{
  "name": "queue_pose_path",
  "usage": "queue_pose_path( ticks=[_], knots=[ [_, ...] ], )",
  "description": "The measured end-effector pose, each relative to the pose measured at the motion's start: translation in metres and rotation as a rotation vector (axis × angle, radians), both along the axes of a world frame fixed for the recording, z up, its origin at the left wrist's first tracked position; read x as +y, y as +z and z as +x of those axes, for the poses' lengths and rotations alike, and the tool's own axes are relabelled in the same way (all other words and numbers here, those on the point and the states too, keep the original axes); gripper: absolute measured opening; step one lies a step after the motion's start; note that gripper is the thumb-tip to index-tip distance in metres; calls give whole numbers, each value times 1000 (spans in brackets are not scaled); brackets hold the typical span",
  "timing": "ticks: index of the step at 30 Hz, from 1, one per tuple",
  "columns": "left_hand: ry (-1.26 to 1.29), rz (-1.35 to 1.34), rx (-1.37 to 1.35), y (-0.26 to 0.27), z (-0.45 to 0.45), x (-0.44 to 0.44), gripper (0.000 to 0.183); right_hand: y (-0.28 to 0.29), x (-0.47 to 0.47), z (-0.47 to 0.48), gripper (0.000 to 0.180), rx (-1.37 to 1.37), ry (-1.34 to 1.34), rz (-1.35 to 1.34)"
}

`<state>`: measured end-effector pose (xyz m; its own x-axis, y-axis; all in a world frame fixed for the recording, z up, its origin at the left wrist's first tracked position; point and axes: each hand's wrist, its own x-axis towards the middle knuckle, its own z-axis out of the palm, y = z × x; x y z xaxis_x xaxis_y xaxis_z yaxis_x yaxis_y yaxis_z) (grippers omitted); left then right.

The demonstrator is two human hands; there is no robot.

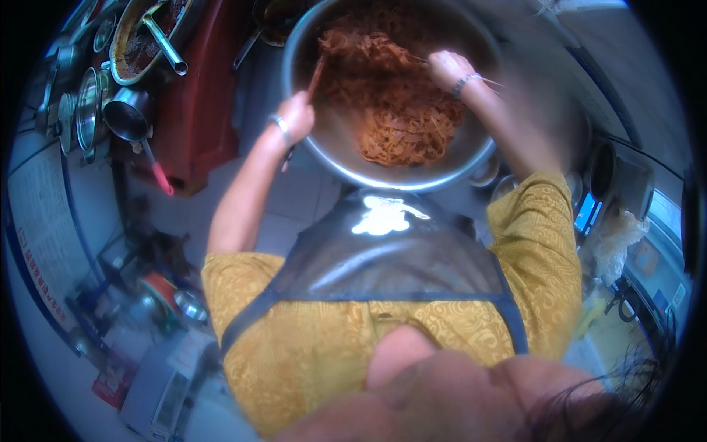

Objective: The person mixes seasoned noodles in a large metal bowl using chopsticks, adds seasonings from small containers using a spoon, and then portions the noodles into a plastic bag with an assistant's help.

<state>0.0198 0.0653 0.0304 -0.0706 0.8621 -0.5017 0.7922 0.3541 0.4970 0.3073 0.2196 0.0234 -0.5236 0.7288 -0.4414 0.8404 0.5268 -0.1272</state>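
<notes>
A large round metal basin [337, 127] holds a heap of reddish-brown shredded or sliced food [409, 132]. My left hand [298, 116], at the basin's left rim, grips a reddish stick-like utensil [316, 77] whose far end goes into the food. Over the right part of the basin, my right hand [450, 69] is closed around a thin utensil [420, 59]. Its tip meets the food, and its other end shows behind the wrist. Some strips between the two utensils look raised. Steam or blur hides part of the right side.
To the left stands a red cabinet or stand [204, 110]. An oval pan [119, 61] with a metal-handled tool [165, 47] sits at the upper left, beside a small saucepan [130, 116] with a pink handle. A dark pan [276, 27] lies behind the basin's left side. More pots hang at right.
</notes>
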Motion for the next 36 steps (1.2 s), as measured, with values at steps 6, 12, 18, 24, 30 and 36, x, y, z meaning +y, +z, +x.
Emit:
queue_pose_path(
  ticks=[6, 12, 18, 24, 30, 36],
  knots=[
    [-190, -330, 274, 65, -38, -46, 29, 33, -8, 73, 23, -220, -42, -160],
    [-81, -174, -76, -26, 6, -54, 29, -76, -42, 28, 29, 70, -210, -249],
    [391, -263, -741, 26, -12, -94, 24, -54, -34, 70, 36, 257, -231, -403],
    [769, -352, -1034, 62, -13, -92, 26, -33, -45, 51, 38, 184, -329, -448],
    [285, 19, -361, -19, -21, -77, 25, -28, -12, 65, 32, -13, -218, -131],
    [51, 77, 37, -14, 4, -27, 24, -4, -11, -13, 23, -25, -19, 10]
  ],
)
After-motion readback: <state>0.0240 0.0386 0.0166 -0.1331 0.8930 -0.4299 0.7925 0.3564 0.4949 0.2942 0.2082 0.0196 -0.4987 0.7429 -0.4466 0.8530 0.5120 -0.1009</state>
